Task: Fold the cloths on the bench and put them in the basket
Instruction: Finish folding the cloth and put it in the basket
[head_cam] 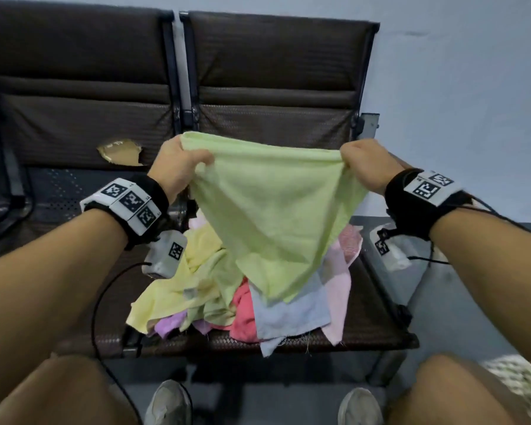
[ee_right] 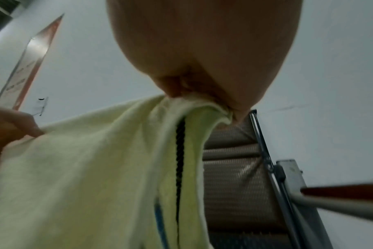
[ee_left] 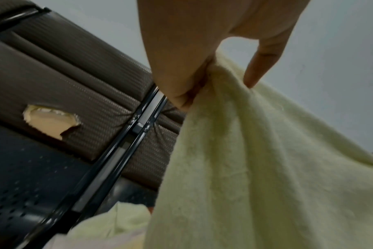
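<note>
The bench [head_cam: 365, 329] fills most of the head view, with its dark seat backs across the top and a torn spot in the padding at the middle left. No basket shows in any view, so I cannot tell where it is or if anything is in it.

On the seat, in the lower middle of the head view, lies a big messy pile of cloths [head_cam: 215, 302]. It has yellow, pink, red, purple and light blue ones, all mixed up. None of them looks folded. So the job looks like it is only near its start, with nearly all the folding left to do.

Above the pile, in the middle of the view, one light green cloth [head_cam: 273, 210] hangs in the air. It is spread wide at the top and droops to a point that reaches down to the pile.

The left hand [head_cam: 178, 167] has its fingers curled tight around the top left corner. The right hand [head_cam: 365, 164] grips the top right corner the same way, with the cloth bunched in its fist.

I think this cloth is ready for its first fold.
</note>
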`<action>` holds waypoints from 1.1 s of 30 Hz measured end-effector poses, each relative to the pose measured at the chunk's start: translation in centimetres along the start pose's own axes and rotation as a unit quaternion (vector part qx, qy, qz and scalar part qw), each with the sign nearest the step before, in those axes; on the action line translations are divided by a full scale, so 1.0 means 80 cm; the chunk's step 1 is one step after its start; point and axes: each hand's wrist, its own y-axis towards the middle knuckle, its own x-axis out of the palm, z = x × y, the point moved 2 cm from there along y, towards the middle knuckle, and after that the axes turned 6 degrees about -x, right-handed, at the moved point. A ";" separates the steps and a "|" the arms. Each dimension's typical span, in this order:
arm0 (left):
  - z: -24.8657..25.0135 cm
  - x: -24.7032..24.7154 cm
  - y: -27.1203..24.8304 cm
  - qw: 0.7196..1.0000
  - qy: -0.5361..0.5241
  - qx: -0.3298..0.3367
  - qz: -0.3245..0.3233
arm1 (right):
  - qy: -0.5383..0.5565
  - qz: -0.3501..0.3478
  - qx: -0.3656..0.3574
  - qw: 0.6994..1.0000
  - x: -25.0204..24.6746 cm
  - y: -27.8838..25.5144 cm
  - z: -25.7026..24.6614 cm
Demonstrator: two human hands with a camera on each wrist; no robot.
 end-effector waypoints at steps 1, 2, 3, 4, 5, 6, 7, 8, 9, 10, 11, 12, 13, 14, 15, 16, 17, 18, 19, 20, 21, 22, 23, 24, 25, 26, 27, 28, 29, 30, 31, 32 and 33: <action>0.011 0.000 0.001 1.000 -0.005 0.018 -0.007 | -0.001 0.002 -0.009 1.000 -0.009 0.004 -0.007; 0.021 0.000 0.002 0.999 -0.007 0.037 -0.016 | 0.004 0.005 -0.015 1.000 -0.017 0.006 -0.013; 0.030 -0.001 0.002 0.998 -0.004 0.052 -0.022 | 0.011 0.007 -0.021 1.000 -0.026 0.009 -0.018; 0.038 -0.002 0.003 0.998 0.000 0.060 -0.020 | 0.018 0.005 -0.024 1.000 -0.033 0.010 -0.023; 0.045 -0.004 0.005 0.998 0.001 0.058 -0.014 | 0.022 0.002 -0.027 0.999 -0.041 0.011 -0.026; 0.050 -0.007 0.007 0.999 -0.001 0.047 -0.009 | 0.023 0.000 -0.031 0.999 -0.049 0.012 -0.028; 0.054 -0.010 0.009 0.999 -0.004 0.033 -0.008 | 0.024 0.001 -0.035 0.999 -0.056 0.011 -0.030; 0.056 -0.012 0.012 1.000 -0.006 0.022 -0.010 | 0.034 0.005 -0.036 0.999 -0.063 0.009 -0.031; 0.059 -0.012 0.015 1.000 -0.006 0.015 -0.010 | 0.047 0.004 -0.029 0.998 -0.068 0.008 -0.033; 0.061 -0.011 0.016 1.000 -0.005 0.014 -0.007 | 0.057 0.001 -0.020 0.998 -0.071 0.006 -0.034; 0.063 -0.007 0.017 1.000 -0.006 0.020 0.001 | 0.060 -0.001 -0.011 0.998 -0.072 0.005 -0.035; 0.066 -0.003 0.018 0.999 -0.007 0.032 0.014 | 0.057 0.002 -0.006 0.998 -0.073 0.005 -0.037; 0.070 0.002 0.018 0.999 -0.006 0.046 0.028 | 0.051 0.006 0.003 0.999 -0.073 0.004 -0.040; 0.072 0.008 0.018 0.997 0.000 0.058 0.044 | 0.050 0.012 0.010 0.999 -0.073 0.004 -0.042; 0.074 0.013 0.020 0.996 0.010 0.064 0.063 | 0.051 0.017 0.023 0.998 -0.072 0.003 -0.045; 0.074 0.017 0.022 0.994 0.022 0.063 0.086 | 0.056 0.024 0.042 0.997 -0.070 0.004 -0.046; 0.073 0.021 0.024 0.992 0.033 0.054 0.110 | 0.059 0.028 0.067 0.996 -0.067 0.005 -0.046; 0.071 0.027 0.025 0.990 0.036 0.039 0.128 | 0.060 0.032 0.090 0.994 -0.062 0.007 -0.045; 0.068 0.034 0.026 0.989 0.027 0.023 0.140 | 0.061 0.036 0.114 0.991 -0.055 0.009 -0.045; 0.066 0.043 0.025 0.989 0.012 0.011 0.148 | 0.071 0.040 0.135 0.987 -0.048 0.009 -0.045; 0.065 0.053 0.022 0.988 0.000 -0.001 0.151 | 0.097 0.037 0.159 0.982 -0.040 0.009 -0.046; 0.064 0.065 0.017 0.989 -0.010 -0.012 0.147 | 0.137 0.033 0.184 0.973 -0.031 0.009 -0.048; 0.063 0.077 0.012 0.990 -0.018 -0.020 0.136 | 0.176 0.034 0.202 0.963 -0.023 0.008 -0.051; 0.062 0.089 0.005 0.992 -0.025 -0.025 0.119 | 0.205 0.035 0.212 0.955 -0.017 0.006 -0.055; 0.062 0.101 -0.005 0.995 -0.030 -0.026 0.093 | 0.219 0.032 0.217 0.951 -0.011 0.004 -0.059; 0.062 0.113 -0.015 0.998 -0.028 -0.024 0.058 | 0.232 0.026 0.220 0.947 -0.005 0.004 -0.063; 0.062 0.125 -0.026 0.999 -0.019 -0.013 0.022 | 0.245 0.025 0.219 0.944 -0.001 0.004 -0.067; 0.063 0.135 -0.038 1.000 0.002 0.005 -0.008 | 0.278 0.021 0.215 0.936 0.003 0.002 -0.071; 0.065 0.143 -0.049 0.998 0.032 0.031 -0.033 | 0.319 0.011 0.211 0.924 0.006 0.000 -0.075; 0.066 0.150 -0.060 0.994 0.068 0.059 -0.057 | 0.341 -0.010 0.206 0.917 0.009 -0.004 -0.080; 0.067 0.155 -0.069 0.989 0.097 0.078 -0.080 | 0.342 -0.036 0.199 0.918 0.010 -0.008 -0.084; 0.067 0.158 -0.074 0.986 0.107 0.085 -0.098 | 0.321 -0.054 0.191 0.926 0.012 -0.013 -0.086; 0.066 0.158 -0.077 0.987 0.085 0.068 -0.115 | 0.292 -0.066 0.181 0.937 0.012 -0.017 -0.089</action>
